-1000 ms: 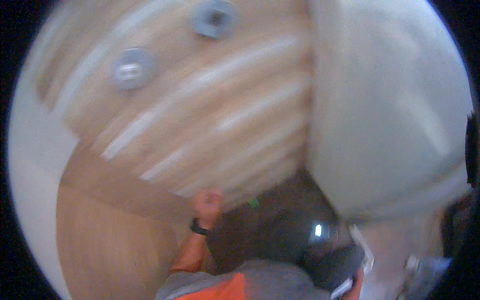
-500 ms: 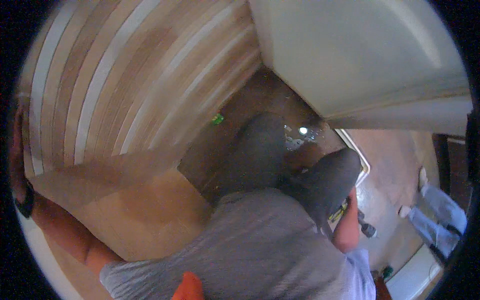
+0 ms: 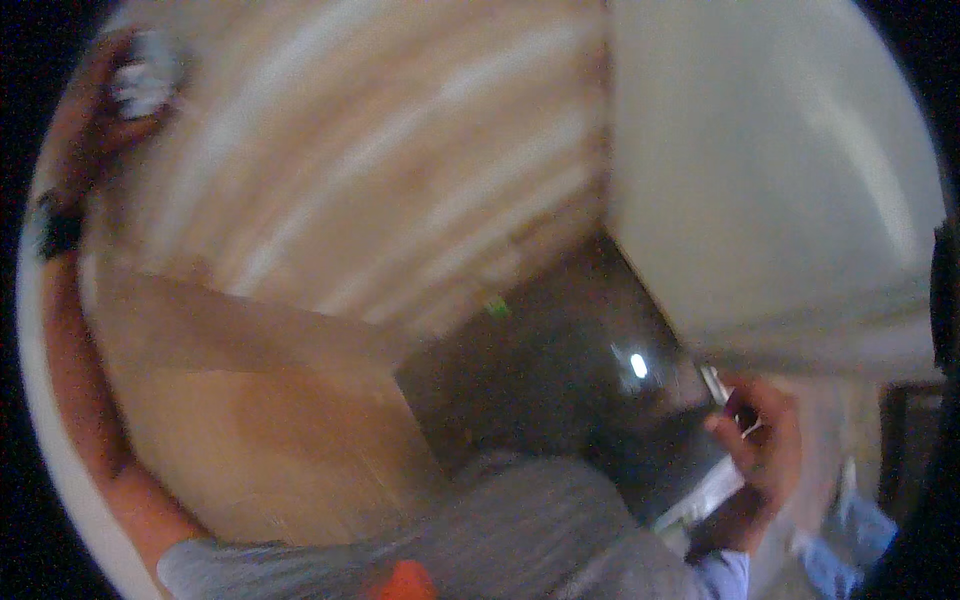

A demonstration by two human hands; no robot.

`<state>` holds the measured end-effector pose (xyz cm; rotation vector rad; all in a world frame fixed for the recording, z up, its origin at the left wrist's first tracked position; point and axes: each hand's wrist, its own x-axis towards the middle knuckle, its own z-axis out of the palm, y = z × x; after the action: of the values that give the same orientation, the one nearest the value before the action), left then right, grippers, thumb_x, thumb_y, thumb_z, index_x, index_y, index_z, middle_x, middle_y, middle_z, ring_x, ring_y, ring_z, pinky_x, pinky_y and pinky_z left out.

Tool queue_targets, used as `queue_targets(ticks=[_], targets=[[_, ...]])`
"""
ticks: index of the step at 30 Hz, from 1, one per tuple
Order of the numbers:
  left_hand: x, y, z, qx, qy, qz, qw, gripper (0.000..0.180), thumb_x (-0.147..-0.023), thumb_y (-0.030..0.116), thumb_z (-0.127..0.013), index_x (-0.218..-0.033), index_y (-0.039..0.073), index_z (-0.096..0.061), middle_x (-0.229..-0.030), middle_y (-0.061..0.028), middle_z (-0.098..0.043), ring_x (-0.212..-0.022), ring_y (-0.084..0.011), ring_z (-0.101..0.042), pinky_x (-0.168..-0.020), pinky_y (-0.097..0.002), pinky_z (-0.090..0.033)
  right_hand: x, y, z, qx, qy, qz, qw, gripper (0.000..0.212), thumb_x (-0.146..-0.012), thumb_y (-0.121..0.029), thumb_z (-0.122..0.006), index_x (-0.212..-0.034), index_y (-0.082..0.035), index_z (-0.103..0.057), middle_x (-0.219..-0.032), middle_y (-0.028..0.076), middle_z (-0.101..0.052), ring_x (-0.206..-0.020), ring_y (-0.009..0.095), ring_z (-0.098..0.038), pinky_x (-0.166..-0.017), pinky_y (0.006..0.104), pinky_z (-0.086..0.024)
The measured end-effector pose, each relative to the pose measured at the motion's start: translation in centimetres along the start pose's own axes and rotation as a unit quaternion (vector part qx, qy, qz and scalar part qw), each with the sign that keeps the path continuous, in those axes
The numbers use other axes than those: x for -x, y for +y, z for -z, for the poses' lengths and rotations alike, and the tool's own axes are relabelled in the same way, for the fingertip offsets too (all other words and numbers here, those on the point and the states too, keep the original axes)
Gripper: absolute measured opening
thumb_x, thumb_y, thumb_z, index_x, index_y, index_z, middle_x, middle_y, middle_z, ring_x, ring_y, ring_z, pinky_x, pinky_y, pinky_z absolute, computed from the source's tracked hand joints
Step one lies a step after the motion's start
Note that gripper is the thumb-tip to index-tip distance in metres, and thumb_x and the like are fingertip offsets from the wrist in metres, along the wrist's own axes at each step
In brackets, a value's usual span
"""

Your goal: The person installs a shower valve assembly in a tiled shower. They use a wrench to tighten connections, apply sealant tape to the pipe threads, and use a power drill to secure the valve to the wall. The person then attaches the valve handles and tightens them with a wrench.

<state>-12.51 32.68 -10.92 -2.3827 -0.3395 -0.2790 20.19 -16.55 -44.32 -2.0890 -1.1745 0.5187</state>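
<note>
My left hand (image 3: 112,125) is raised at the upper left, close to the striped wall (image 3: 330,170). Its fingers are closed around a crumpled white wad (image 3: 145,85), maybe cloth or paper. A dark band (image 3: 58,225) circles the left wrist. At the lower right my right hand (image 3: 765,430) has its fingers curled, thumb toward the forefinger. Something small and dark shows at its fingertips, too blurred to name. This hand is over my bent knee, beside a pale edge strip.
A pale smooth panel (image 3: 770,180) stands at the right. Between it and the striped wall lies a dark floor (image 3: 540,370) with a bright reflection. A plain tan wall (image 3: 280,440) is at the left. Blue trouser legs of another person (image 3: 850,535) show at the right. A green bit (image 3: 496,305) lies by the wall's foot.
My left hand has risen along the wall, and the white wad now shows in it. My right hand has come up into view from beside my knee. The view has shifted.
</note>
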Motion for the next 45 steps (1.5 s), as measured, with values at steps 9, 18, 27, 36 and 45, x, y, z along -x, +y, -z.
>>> queue_targets(ticks=[9,18,27,36,45], targets=[[-1.4,5.0,0.9,-0.086,0.183,-0.074,0.977,0.072,-0.063,0.038,-0.088,-0.121,0.008,-0.057,-0.107,-0.0121,-0.061,-0.088,-0.0341,-0.065,-0.073,-0.0409,-0.055,-18.9,-16.9,-3.5,-0.058,0.206,0.376,0.902,0.051,-0.083,-0.032,-0.077,-0.122,-0.002,-0.063,-0.096,0.020,-0.065,-0.086,0.037,-0.065,-0.075,0.0439,-0.053],[-2.6,4.7,0.8,-0.053,0.149,-0.150,0.976,0.064,-0.063,0.030,-0.085,-0.118,0.008,-0.060,-0.115,-0.0099,-0.059,-0.109,-0.0310,-0.056,-0.095,-0.0413,-0.048,-32.0,-33.9,-4.9,-0.082,0.580,0.354,0.729,0.081,-0.070,-0.063,-0.078,-0.118,-0.002,-0.055,-0.105,0.020,-0.056,-0.095,0.038,-0.059,-0.075,0.0484,-0.052],[-2.8,5.1,0.3,-0.050,0.217,-0.133,0.966,0.051,-0.062,0.024,-0.085,-0.105,0.007,-0.063,-0.091,-0.0096,-0.055,-0.087,-0.0298,-0.056,-0.077,-0.0392,-0.050,-37.1,-33.5,-2.6,-0.033,0.626,0.546,0.556,0.065,-0.072,-0.056,-0.081,-0.102,-0.002,-0.059,-0.083,0.013,-0.055,-0.069,0.031,-0.059,-0.056,0.0407,-0.051],[-2.1,6.9,-2.1,-0.091,0.323,-0.010,0.942,0.049,-0.061,0.026,-0.086,-0.101,0.008,-0.064,-0.088,-0.0080,-0.054,-0.085,-0.0280,-0.053,-0.077,-0.0384,-0.047,-36.8,-32.8,-1.0,0.046,0.565,0.619,0.543,0.063,-0.069,-0.041,-0.088,-0.111,-0.002,-0.063,-0.099,0.015,-0.064,-0.081,0.031,-0.065,-0.068,0.0375,-0.055],[-2.6,9.8,-5.6,-0.146,0.470,0.193,0.849,0.049,-0.068,0.040,-0.085,-0.103,0.011,-0.067,-0.089,-0.0072,-0.055,-0.087,-0.0278,-0.052,-0.081,-0.0406,-0.042,-36.0,-34.0,5.8,0.320,0.321,0.778,0.434,0.064,-0.078,-0.050,-0.080,-0.113,-0.001,-0.057,-0.098,0.015,-0.057,-0.083,0.030,-0.059,-0.070,0.0417,-0.052]])
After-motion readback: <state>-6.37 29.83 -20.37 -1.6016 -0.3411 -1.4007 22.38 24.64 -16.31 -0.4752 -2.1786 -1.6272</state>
